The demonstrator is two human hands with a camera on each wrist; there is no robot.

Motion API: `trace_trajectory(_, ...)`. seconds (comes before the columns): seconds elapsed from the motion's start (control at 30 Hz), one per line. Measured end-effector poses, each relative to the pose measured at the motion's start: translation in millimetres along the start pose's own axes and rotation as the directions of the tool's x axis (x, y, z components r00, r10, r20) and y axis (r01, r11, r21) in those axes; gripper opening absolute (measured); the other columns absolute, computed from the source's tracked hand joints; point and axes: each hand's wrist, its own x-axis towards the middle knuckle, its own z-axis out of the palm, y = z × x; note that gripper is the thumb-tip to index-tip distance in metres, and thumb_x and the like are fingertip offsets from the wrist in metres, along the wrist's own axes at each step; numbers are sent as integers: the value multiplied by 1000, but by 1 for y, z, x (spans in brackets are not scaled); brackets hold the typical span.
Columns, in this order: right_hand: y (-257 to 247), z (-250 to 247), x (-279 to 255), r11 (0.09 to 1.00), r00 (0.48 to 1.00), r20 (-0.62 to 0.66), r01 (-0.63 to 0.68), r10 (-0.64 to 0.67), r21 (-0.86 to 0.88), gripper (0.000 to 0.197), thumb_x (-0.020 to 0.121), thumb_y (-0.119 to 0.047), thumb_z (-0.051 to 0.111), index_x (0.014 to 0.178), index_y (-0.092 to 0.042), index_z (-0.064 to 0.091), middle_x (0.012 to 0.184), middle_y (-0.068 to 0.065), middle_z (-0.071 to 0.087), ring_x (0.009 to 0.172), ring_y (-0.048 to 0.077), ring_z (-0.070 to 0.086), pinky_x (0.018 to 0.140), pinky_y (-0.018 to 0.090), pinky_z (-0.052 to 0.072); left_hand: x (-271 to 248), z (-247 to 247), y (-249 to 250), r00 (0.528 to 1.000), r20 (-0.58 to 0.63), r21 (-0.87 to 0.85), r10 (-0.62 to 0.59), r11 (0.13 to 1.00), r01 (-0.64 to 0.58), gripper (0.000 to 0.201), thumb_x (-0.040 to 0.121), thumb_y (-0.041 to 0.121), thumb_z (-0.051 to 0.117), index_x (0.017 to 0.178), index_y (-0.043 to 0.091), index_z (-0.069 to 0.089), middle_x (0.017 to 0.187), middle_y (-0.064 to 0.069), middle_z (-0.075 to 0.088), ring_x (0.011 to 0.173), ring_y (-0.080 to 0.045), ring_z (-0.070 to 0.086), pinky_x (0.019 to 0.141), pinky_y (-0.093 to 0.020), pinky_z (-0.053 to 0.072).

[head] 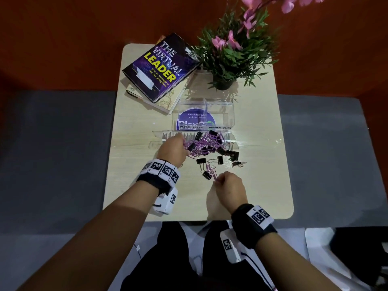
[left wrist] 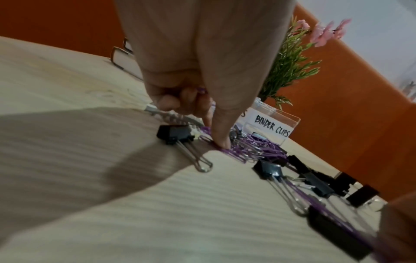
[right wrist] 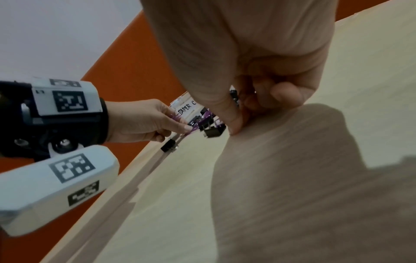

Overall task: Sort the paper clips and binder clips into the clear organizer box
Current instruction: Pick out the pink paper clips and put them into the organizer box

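A pale wooden table [head: 262, 185] carries everything. At its far edge a potted plant [head: 233, 51] with pink flowers runs out of the top of the head view, and beside it a purple book [head: 160, 67] lies on a second book that it mostly hides. The clear organizer box [head: 204, 116] sits mid-table, long axis left to right, its walls hard to trace; labels on its near wall read paper clips on the left, binder clips on the right. Just in front lies a tangled heap of purple paper clips [head: 210, 141] and black binder clips [head: 220, 159], wire handles pointing every way. The left hand [head: 174, 149] pinches purple clips at the heap's left edge. The right hand [head: 230, 186], curled, pinches a paper clip strand whose other end points away towards the heap.
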Motion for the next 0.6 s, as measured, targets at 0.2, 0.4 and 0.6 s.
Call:
trace_trajectory(0.2,-8,-38,4,998,999,46,31,-28,-63,24,87,-19,56,64,-14,49,63,1,50,69,28,52,55,27,33,4,-5,-4,996,85,141,36,989,-48,13,91,16,59,94,5,55,86,-13,66,76,-32,62,64,-37,49)
trace_trajectory(0.4,-100,-79,39,914,923,-20,379,-385,-147,16,81,-9,57,68,-14,50,69,5,52,65,22,45,52,26,29,-1,-32,-8,980,191,272,50,957,-101,32,94,11,51,126,8,51,109,-17,67,95,-34,64,78,-42,54)
trace_trajectory(0.6,-165,-70,88,790,846,85,524,-527,-319,15,80,0,55,94,2,59,101,20,58,85,33,60,73,33,46,14,-79,13,988,116,201,100,972,-122,17,96,13,50,105,-1,53,99,-17,64,77,-25,53,69,-35,42)
